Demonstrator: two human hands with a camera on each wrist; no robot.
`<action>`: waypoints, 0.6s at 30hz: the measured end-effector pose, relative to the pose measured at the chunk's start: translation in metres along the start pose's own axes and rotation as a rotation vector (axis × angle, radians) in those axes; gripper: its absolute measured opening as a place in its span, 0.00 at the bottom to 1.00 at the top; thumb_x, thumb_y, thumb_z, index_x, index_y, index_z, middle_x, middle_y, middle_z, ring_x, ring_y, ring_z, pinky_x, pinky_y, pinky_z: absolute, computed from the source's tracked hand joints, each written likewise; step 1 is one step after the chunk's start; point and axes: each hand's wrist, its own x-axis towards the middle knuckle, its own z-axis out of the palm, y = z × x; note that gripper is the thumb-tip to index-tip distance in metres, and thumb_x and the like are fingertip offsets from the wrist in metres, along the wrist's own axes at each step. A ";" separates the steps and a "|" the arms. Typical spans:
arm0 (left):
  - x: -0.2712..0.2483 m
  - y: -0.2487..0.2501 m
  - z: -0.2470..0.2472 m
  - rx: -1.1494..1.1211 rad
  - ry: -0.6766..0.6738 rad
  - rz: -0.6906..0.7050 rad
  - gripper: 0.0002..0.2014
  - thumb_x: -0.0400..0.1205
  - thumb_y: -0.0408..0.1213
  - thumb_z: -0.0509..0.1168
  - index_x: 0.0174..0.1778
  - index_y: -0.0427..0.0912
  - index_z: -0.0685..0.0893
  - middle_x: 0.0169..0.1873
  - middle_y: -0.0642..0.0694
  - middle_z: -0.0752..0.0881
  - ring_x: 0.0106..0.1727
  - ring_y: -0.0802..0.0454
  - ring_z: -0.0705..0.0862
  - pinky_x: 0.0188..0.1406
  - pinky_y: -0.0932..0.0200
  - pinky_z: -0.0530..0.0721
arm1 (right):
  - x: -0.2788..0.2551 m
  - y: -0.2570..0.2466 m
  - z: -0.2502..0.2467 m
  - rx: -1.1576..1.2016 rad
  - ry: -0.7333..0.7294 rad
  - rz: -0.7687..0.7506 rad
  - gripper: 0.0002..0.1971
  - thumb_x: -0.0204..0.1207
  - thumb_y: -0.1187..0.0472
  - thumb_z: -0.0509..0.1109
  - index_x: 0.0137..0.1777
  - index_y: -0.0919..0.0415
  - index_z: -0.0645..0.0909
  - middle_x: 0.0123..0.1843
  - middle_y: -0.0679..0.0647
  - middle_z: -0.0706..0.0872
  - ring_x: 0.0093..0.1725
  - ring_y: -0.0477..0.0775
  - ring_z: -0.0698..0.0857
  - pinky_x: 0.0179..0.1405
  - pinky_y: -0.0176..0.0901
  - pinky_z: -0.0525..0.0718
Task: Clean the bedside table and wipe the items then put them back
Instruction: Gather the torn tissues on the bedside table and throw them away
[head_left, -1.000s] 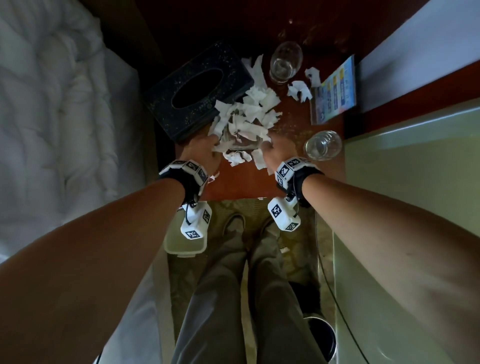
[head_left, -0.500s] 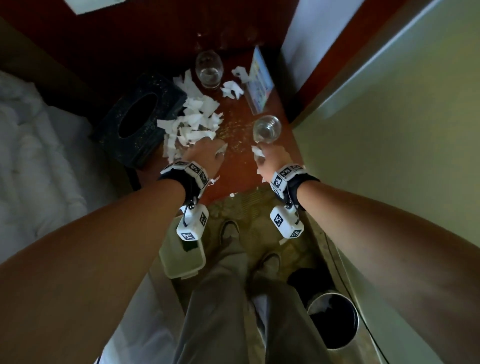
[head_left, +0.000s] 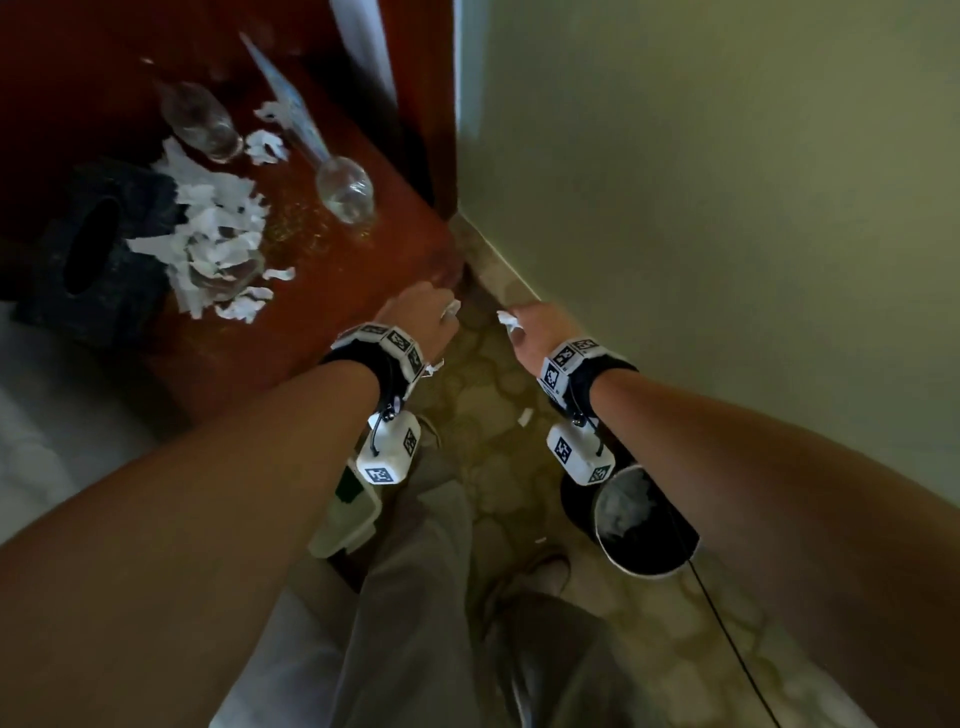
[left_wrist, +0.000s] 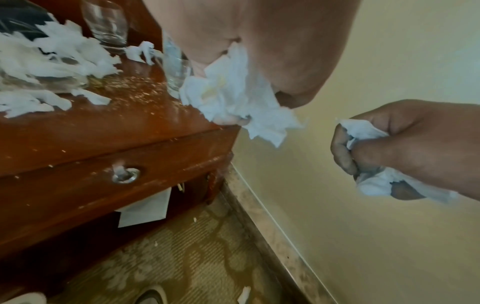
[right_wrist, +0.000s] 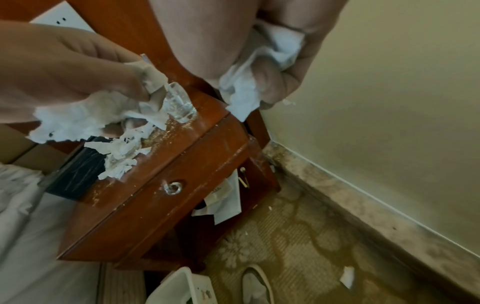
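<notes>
The red-brown bedside table (head_left: 337, 291) carries a pile of torn tissue scraps (head_left: 213, 239), two clear glasses (head_left: 200, 122) (head_left: 345, 189), a black tissue box (head_left: 98, 244) and a leaflet (head_left: 285, 98). Crumbs dust its top. My left hand (head_left: 431, 317) grips a wad of scraps (left_wrist: 233, 92) just off the table's front right corner. My right hand (head_left: 522, 332) grips another wad (right_wrist: 259, 67) a little to the right, over the carpet. In the left wrist view the right hand (left_wrist: 384, 148) is a closed fist with paper sticking out.
A black round bin (head_left: 644, 525) with paper in it stands on the carpet under my right wrist, by the wall (head_left: 727, 208). A white bin (head_left: 348, 514) sits by the table's front. Loose scraps (head_left: 524, 415) lie on the floor. The bed (head_left: 41, 441) is at the left.
Both hands have lifted away from the scrap pile with paper in them and moved right, past the table's front corner. The view has swung right and the black bin now shows fully.
</notes>
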 end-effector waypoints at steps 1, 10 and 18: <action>-0.004 0.016 0.011 0.018 -0.012 0.017 0.09 0.85 0.40 0.56 0.46 0.40 0.77 0.45 0.45 0.73 0.48 0.42 0.78 0.44 0.53 0.71 | -0.014 0.016 0.004 0.014 0.007 0.019 0.14 0.84 0.59 0.60 0.66 0.55 0.80 0.55 0.55 0.87 0.40 0.51 0.83 0.35 0.41 0.78; -0.033 0.163 0.120 0.148 -0.232 0.157 0.12 0.83 0.43 0.59 0.58 0.41 0.78 0.56 0.40 0.77 0.55 0.36 0.81 0.49 0.49 0.76 | -0.130 0.157 0.075 0.134 -0.018 0.230 0.13 0.82 0.65 0.62 0.65 0.60 0.80 0.59 0.57 0.85 0.55 0.58 0.85 0.49 0.44 0.81; -0.029 0.240 0.226 0.258 -0.400 0.340 0.12 0.83 0.43 0.58 0.56 0.41 0.79 0.55 0.39 0.79 0.53 0.37 0.81 0.45 0.50 0.77 | -0.184 0.263 0.153 0.337 -0.026 0.488 0.10 0.84 0.61 0.59 0.56 0.60 0.80 0.57 0.58 0.85 0.55 0.64 0.85 0.53 0.49 0.80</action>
